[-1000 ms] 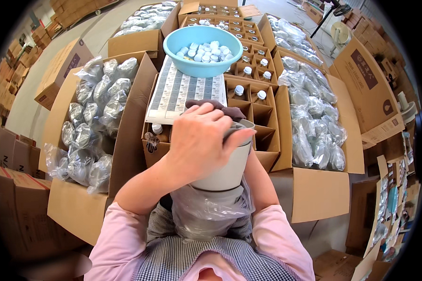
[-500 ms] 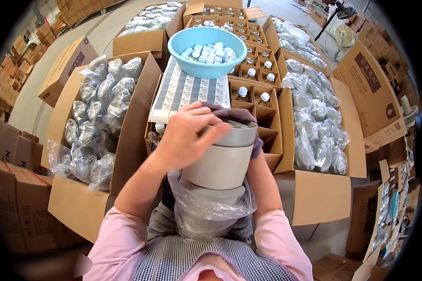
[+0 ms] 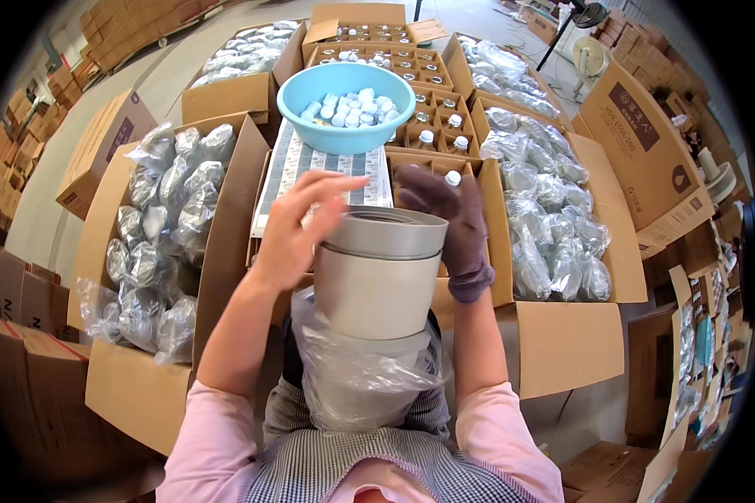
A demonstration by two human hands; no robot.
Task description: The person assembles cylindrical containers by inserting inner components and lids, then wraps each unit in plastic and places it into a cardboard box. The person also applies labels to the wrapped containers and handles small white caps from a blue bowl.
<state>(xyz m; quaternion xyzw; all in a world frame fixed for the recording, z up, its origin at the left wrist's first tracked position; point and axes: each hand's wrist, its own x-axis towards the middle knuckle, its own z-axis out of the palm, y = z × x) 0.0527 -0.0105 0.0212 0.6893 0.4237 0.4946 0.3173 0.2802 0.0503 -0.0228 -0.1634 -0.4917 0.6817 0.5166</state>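
Upright at my lap stands a light grey, round canister (image 3: pixel 376 289) with a darker grey lid (image 3: pixel 394 235) that has a ring in its top. A clear plastic bag (image 3: pixel 361 369) lies crumpled around its lower part. On the lid's left side my bare left hand (image 3: pixel 298 226) hovers, fingers stretched out and slightly blurred; whether it touches the rim I cannot tell. My right hand (image 3: pixel 461 218), in a dark purple-grey glove, is raised beside the lid's right edge with its fingers apart. Neither hand holds anything.
Ahead, a light blue basin (image 3: pixel 344 138) of white caps rests on printed sheets (image 3: pixel 281 180). Behind are divided cartons (image 3: pixel 419 54) of capped bottles. Open cartons of plastic-wrapped silvery items flank me, at left (image 3: pixel 235 193) and right (image 3: pixel 503 230). A fan (image 3: pixel 591 59) stands far right.
Both hands have come off the lid's top and moved apart, left hand to the left, gloved right hand to the right. The lid's top now shows. The whole view has shifted slightly.
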